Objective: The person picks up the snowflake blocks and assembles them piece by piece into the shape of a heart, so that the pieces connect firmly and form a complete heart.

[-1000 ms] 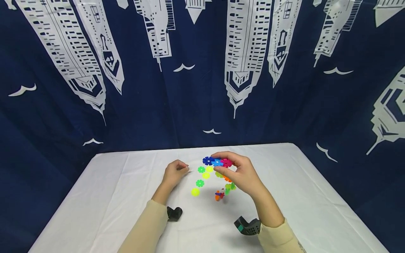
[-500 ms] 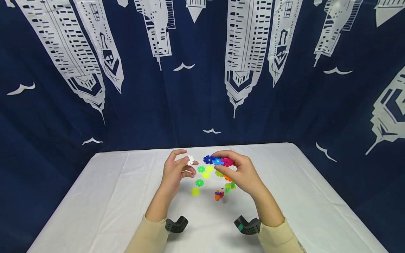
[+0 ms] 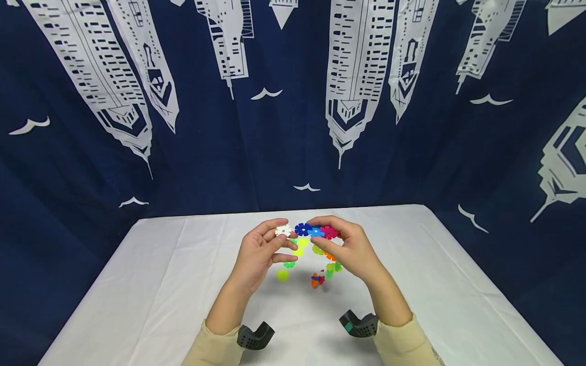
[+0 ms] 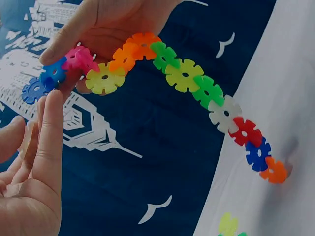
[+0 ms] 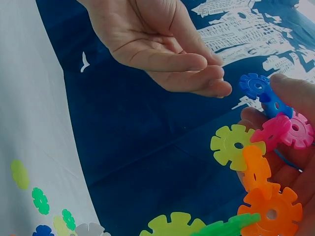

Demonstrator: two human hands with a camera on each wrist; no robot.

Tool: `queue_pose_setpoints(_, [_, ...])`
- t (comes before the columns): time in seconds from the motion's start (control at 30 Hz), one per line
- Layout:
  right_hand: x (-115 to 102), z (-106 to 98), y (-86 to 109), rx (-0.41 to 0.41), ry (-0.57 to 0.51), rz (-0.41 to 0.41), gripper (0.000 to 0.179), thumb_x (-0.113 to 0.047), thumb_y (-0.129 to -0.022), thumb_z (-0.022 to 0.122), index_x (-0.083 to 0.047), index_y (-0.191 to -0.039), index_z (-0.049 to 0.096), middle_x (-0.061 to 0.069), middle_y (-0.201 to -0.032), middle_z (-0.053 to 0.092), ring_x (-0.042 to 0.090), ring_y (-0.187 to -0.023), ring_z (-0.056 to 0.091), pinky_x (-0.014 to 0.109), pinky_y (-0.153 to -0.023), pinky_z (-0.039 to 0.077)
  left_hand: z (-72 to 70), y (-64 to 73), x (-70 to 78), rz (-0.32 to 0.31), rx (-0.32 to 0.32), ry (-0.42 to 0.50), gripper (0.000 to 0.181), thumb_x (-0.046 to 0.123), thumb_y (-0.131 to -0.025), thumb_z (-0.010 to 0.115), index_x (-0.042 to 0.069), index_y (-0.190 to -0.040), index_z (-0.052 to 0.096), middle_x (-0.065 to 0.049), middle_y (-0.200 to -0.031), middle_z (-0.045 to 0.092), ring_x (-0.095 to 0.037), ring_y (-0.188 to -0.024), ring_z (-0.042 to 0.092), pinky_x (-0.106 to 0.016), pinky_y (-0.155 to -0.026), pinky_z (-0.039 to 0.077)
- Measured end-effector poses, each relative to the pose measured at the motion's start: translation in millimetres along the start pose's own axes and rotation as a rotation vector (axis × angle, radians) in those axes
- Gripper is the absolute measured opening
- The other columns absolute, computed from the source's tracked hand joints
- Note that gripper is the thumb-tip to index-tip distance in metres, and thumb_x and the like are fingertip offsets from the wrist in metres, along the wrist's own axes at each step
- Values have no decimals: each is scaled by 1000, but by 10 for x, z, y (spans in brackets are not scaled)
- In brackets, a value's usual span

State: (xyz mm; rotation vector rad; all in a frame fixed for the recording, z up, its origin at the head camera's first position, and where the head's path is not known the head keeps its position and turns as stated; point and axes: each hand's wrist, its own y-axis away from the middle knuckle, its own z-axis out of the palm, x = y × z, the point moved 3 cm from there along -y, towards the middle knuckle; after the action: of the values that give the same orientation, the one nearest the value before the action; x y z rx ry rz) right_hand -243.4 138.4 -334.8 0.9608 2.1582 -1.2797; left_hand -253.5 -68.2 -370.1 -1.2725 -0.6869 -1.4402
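In the head view my left hand (image 3: pixel 256 259) pinches a white notched plastic disc (image 3: pixel 283 231) between thumb and fingers. My right hand (image 3: pixel 352 251) grips the upper end of a chain of interlocking discs, at a light blue disc (image 3: pixel 316 232). A dark blue disc (image 3: pixel 302 229) ends the chain on the side facing my left hand, a small gap from the white one. Pink, yellow, orange, green, white and red discs follow along the chain in the left wrist view, down to an orange disc (image 4: pixel 273 170) at its low end. In that view the white disc appears edge-on.
Loose discs lie on the white tablecloth (image 3: pixel 183 284) below my hands, among them a yellow disc (image 3: pixel 282 275) and a green disc (image 3: pixel 289 265). A dark blue curtain (image 3: pixel 206 168) with white building prints hangs behind the table.
My left hand has risen from the table and moved right, bringing the white disc up close to the dark blue one. The right hand and the chain stay nearly still.
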Motion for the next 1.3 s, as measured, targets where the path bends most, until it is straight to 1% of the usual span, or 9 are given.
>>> queue_pose_setpoints(0.2, [-14, 7, 10, -9, 4, -22, 30, -9, -88, 75, -11, -118, 70, 2, -112, 74, 10, -99, 68, 25, -85, 58, 31, 53, 45, 22, -21, -81, 44, 5, -97, 62, 6, -140, 54, -4, -98, 73, -15, -74, 69, -39, -71, 63])
queue_pose_setpoints(0.3, [-14, 17, 15, -17, 4, -37, 30, -8, -88, 75, -10, -117, 70, 2, -113, 73, 10, -102, 68, 25, -88, 58, 39, 77, 57, 33, -9, -100, 42, 5, -95, 65, 4, -137, 56, -2, -92, 74, -14, -70, 68, -37, -70, 63])
queue_pose_setpoints(0.4, [-18, 20, 16, -13, 6, -61, 31, -6, -88, 75, -10, -118, 69, 2, -114, 73, 11, -104, 68, 24, -89, 58, 52, 83, 67, 44, 11, -99, 39, 4, -94, 66, 1, -131, 59, -2, -88, 74, -14, -67, 68, -36, -68, 63])
queue_pose_setpoints(0.57, [-21, 20, 16, 0, 31, -117, 31, -5, -88, 74, -10, -118, 69, 2, -111, 74, 11, -97, 69, 24, -84, 59, 79, 79, 79, 49, 42, -102, 34, 3, -91, 69, -1, -124, 62, -1, -86, 75, -15, -65, 67, -37, -66, 63])
queue_pose_setpoints(0.73, [-24, 25, 22, 7, 66, -162, 30, -5, -87, 74, -12, -116, 69, 3, -110, 74, 10, -90, 68, 23, -78, 59, 97, 82, 88, 45, 61, -125, 34, 4, -90, 71, -1, -122, 62, 1, -85, 74, -14, -64, 67, -37, -64, 63])
queue_pose_setpoints(1.03, [-34, 24, 18, -16, 74, -146, 29, -4, -87, 74, -13, -115, 70, 1, -111, 73, 9, -89, 68, 24, -75, 59, 103, 101, 106, 46, 67, -146, 37, 4, -89, 73, -3, -123, 62, 0, -83, 72, -14, -65, 67, -38, -64, 63])
queue_pose_setpoints(1.07, [-34, 24, 17, -18, 73, -146, 29, -4, -87, 74, -13, -115, 70, 1, -111, 73, 9, -88, 67, 24, -75, 59, 103, 103, 107, 48, 66, -150, 37, 5, -88, 74, -3, -122, 62, -1, -83, 72, -14, -65, 67, -38, -65, 63])
queue_pose_setpoints(1.27, [-49, 27, 9, -21, 61, -166, 30, -4, -87, 75, -12, -116, 69, 4, -111, 73, 10, -86, 68, 24, -71, 60, 107, 113, 110, 35, 64, -171, 35, 8, -87, 76, 0, -119, 64, -3, -84, 73, -17, -66, 69, -40, -67, 63])
queue_pose_setpoints(1.3, [-54, 27, 9, -21, 61, -167, 32, -4, -87, 75, -12, -117, 69, 4, -112, 73, 11, -87, 68, 24, -72, 60, 109, 114, 110, 31, 63, -173, 35, 8, -87, 76, 0, -119, 64, -2, -84, 73, -18, -67, 69, -40, -67, 63])
